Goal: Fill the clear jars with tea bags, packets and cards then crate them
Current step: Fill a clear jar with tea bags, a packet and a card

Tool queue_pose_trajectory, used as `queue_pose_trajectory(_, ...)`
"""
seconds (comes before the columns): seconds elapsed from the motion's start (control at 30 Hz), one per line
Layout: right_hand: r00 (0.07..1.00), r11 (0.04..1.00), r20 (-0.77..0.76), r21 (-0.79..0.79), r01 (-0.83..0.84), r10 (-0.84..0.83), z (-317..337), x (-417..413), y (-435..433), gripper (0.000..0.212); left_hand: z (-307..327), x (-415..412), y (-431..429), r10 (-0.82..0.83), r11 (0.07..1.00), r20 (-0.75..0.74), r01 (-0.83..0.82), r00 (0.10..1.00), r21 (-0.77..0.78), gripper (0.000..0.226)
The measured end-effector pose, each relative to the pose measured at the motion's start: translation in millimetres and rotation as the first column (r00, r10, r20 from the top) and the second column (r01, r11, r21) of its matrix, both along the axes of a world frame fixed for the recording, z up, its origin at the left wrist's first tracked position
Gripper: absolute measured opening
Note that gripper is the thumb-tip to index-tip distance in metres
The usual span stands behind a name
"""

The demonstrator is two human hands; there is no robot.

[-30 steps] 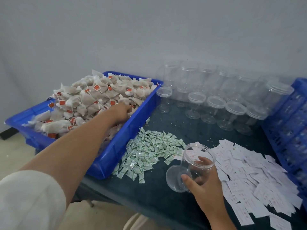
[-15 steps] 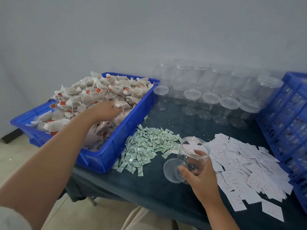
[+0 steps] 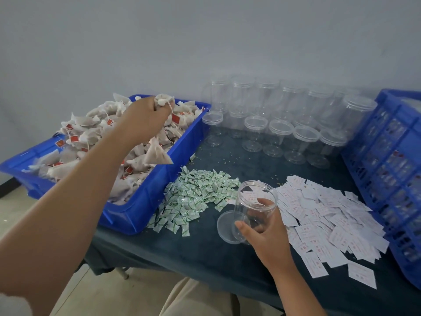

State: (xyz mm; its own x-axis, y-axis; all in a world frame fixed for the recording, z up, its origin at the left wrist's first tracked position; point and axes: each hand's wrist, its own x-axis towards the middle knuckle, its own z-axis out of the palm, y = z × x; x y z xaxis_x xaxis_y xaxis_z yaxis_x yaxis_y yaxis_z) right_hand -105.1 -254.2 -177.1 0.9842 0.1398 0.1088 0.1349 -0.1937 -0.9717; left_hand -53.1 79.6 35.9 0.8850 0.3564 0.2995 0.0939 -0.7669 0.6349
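Tea bags (image 3: 163, 101) hang pinched in my left hand (image 3: 141, 116) over the tray (image 3: 145, 202); my right hand (image 3: 267, 231) grips the open jar (image 3: 255, 198).

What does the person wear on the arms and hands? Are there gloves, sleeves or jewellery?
No gloves on the left hand or right hand; no ring or watch shows. Both forearms are uncovered. A white sleeve shows only high on the left arm, at the picture's corner.
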Motion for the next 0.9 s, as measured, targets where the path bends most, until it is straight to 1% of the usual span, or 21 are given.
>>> queue_pose_trajectory(0.03,1.0,1.0,0.0,0.0,-0.002,0.002,0,0,0,0.081,-1,-1,-5,-0.005,0.998,0.025,0.006,1.0,-0.057,0.048)
queue_pose_trajectory(0.1,1.0,1.0,0.0,-0.004,-0.003,0.003,1,-1,1,0.082,3,-5,-19,-0.053,0.972,0.087,0.072,0.995,-0.224,0.046)
queue_pose_trajectory(0.17,1.0,1.0,0.002,-0.006,-0.011,0.011,2,-1,1,0.084,13,-8,-37,-0.131,0.94,0.147,0.17,0.98,-0.295,0.04)
queue_pose_trajectory(0.3,0.999,0.999,0.02,-0.039,-0.032,0.033,3,-3,2,0.092,34,-13,-80,-0.268,0.896,0.226,0.329,0.936,-0.299,0.038)
queue_pose_trajectory(0.43,0.999,0.999,0.03,-0.037,-0.036,0.037,6,-4,1,0.094,38,-11,-126,-0.407,0.849,0.208,0.452,0.889,-0.274,0.039)
queue_pose_trajectory(0.5,0.999,0.999,0.04,-0.042,-0.031,0.033,9,-4,2,0.089,32,-11,-147,-0.478,0.828,0.19,0.512,0.857,-0.228,0.042)
queue_pose_trajectory(0.57,0.998,0.998,0.061,-0.056,-0.024,0.028,10,-5,2,0.083,22,-12,-164,-0.527,0.826,0.159,0.547,0.835,-0.133,0.046)
queue_pose_trajectory(0.67,0.998,0.999,0.062,-0.041,-0.018,0.021,10,-6,1,0.081,4,-14,-180,-0.576,0.811,0.072,0.58,0.814,-0.08,0.043)
queue_pose_trajectory(0.83,0.998,0.999,0.06,0.033,0.022,-0.024,7,-3,-1,0.083,-32,-12,-178,-0.594,0.778,-0.23,0.623,0.771,0.08,0.035)
queue_pose_trajectory(0.9,0.998,0.998,0.055,0.042,0.037,-0.04,6,-2,-2,0.084,-42,-11,-173,-0.576,0.769,-0.347,0.635,0.74,0.077,0.035)
